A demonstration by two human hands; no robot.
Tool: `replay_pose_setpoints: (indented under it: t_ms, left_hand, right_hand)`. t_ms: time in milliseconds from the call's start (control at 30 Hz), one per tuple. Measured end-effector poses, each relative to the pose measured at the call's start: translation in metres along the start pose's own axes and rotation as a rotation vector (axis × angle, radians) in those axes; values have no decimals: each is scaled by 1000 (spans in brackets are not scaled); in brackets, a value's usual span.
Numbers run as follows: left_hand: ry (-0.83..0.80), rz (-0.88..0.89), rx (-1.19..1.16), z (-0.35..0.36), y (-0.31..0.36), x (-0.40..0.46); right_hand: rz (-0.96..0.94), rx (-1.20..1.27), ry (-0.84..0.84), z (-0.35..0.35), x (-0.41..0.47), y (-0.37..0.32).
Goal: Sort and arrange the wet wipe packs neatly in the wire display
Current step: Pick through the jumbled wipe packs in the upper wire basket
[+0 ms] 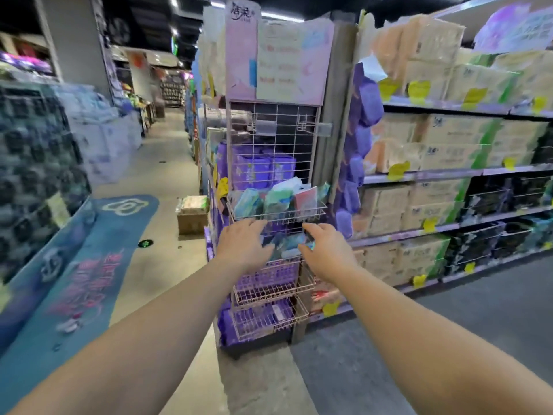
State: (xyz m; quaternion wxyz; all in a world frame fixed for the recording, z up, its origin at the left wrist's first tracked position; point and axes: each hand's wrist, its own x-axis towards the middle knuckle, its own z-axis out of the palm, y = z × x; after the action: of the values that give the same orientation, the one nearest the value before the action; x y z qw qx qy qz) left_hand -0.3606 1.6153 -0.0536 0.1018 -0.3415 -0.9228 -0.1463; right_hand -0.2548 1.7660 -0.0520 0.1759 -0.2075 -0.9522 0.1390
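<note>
A pink wire display rack [273, 139] stands at the end of a shelf row. Its upper basket [278, 215] holds several teal, green and pink wet wipe packs [276, 200] standing unevenly. Just below it lies a basket of bluish packs [288, 245]. Both my hands reach into that lower basket. My left hand [244, 244] is spread over its left side with relaxed fingers. On the basket's right side my right hand [324, 250] has curved fingers near a pack; the frame is blurred and a grip is not clear. Two lower baskets [270, 290] hold purple packs.
Shelves of boxed tissue packs [443, 145] run along the right. A cardboard box [191, 221] sits on the floor left of the rack. A blue floor mat [89, 265] and stacked goods [39, 163] line the aisle's left side.
</note>
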Motion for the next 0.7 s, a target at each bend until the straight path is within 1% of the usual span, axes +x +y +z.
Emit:
replay_pose_setpoints:
  t_ms: [67, 133, 200, 267, 367, 500, 700]
  left_hand:
    - [-2, -11, -4, 16, -9, 33]
    - [1, -35, -32, 26, -20, 67]
    - [-35, -57, -59, 30, -30, 100]
    - [-41, -63, -66, 32, -39, 130]
    - [-16, -84, -116, 38, -52, 170]
    - [-54, -97, -153, 56, -59, 203]
    - [2, -107, -223, 68, -63, 247]
  right_hand:
    - [-16, 10, 2, 13, 34, 11]
    - [-17, 34, -31, 22, 68, 18]
    - [-32, 41, -77, 30, 103, 26]
    - [-34, 45, -89, 35, 135, 34]
    - [-44, 63, -78, 45, 177, 44]
    - [-119, 67, -66, 56, 225, 57]
    - [-210, 94, 0, 51, 299, 96]
